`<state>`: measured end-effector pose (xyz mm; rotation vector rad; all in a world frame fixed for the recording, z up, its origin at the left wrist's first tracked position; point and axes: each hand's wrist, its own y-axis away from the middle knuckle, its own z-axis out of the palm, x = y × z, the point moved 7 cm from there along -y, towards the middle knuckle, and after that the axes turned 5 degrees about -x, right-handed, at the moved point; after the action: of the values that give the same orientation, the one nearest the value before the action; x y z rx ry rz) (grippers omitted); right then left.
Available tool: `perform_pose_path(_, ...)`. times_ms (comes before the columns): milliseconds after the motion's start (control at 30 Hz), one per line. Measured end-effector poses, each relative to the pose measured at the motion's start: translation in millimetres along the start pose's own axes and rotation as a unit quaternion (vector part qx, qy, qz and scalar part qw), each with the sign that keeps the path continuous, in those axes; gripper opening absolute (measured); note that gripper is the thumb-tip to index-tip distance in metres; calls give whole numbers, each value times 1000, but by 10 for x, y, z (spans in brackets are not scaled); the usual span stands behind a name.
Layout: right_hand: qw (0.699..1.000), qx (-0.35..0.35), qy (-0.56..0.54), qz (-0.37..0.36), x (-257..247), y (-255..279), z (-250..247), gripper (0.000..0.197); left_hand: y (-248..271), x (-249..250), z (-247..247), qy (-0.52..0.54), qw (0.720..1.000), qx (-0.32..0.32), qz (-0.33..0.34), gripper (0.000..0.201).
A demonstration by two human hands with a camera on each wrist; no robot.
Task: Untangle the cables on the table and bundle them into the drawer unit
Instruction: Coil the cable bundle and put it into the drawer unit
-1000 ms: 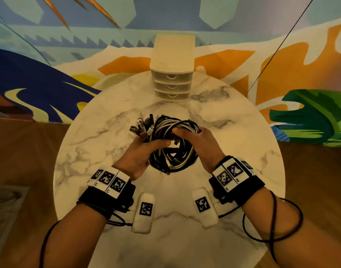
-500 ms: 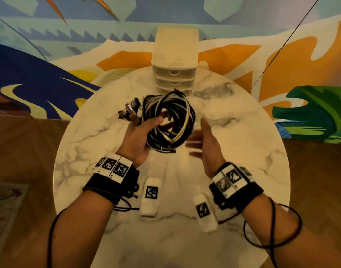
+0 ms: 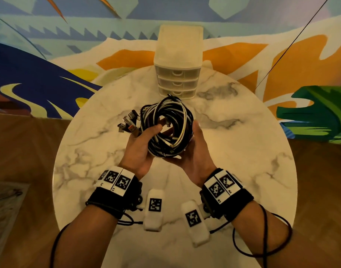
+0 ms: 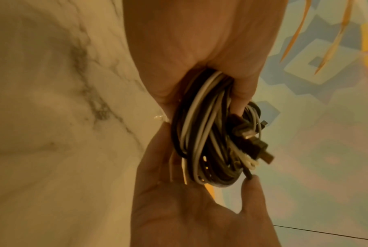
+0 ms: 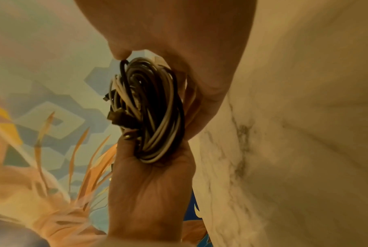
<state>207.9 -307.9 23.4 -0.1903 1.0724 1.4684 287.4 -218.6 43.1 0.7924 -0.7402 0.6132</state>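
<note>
Head view with both wrist views: a coil of black and white cables [image 3: 166, 130] held above the round marble table [image 3: 243, 151], between the person's two hands. The left hand [image 3: 140, 149] grips the coil's left side, thumb hooked through the central opening and fingers wrapped beneath; a cluster of connector plugs [image 3: 128, 122] fans out past its fingertips. The right hand [image 3: 194, 153] cups the coil from below and the right, palm up, with the thumb lying along the outer loops and the fingers curled under the strands. Half a second earlier this hand hung open and clear of the bundle, which the left hand carried alone and higher; a second earlier both hands clasped it lower, nearer the body. The cream three-drawer unit [image 3: 178, 60] stands at the far edge of the table, all drawers closed, just beyond the top of the coil and not touching it. In the wrist views loose plug ends project from the coil's middle, between the two palms
</note>
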Motion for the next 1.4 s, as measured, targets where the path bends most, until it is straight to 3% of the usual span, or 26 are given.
perform_pose_path(200,999,-4,30,-32,-27,-84,-70,69,-4,-67,-16,-13,1000,-23,-12,35)
perform_pose_path(333,988,-3,-155,24,129,-87,-233,54,-16,-71,-14,31,999,-28,-10,41)
perform_pose_path(400,983,-30,-175,40,178,-74,-218,43,-13,-81,21,57,997,-52,-21,44)
perform_pose_path(567,983,-101,-147,42,211,-92,-149,39,-14,-121,62,54,994,-86,-28,47)
perform_pose_path(700,992,-101,-68,36,130,-140,-156,39,-26,-159,46,41,996,-74,-39,47)
perform_pose_path(800,988,-121,-86,51,85,-152,-154,44,-49,-155,60,29,995,-81,-43,46)
perform_pose_path(1067,990,-104,-57,71,182,-260,-365,42,-1,-233,72,-3,994,-92,-66,39)
perform_pose_path(1400,988,-79,43,124,204,-231,-476,48,30,-291,76,-5,997,-63,-47,32)
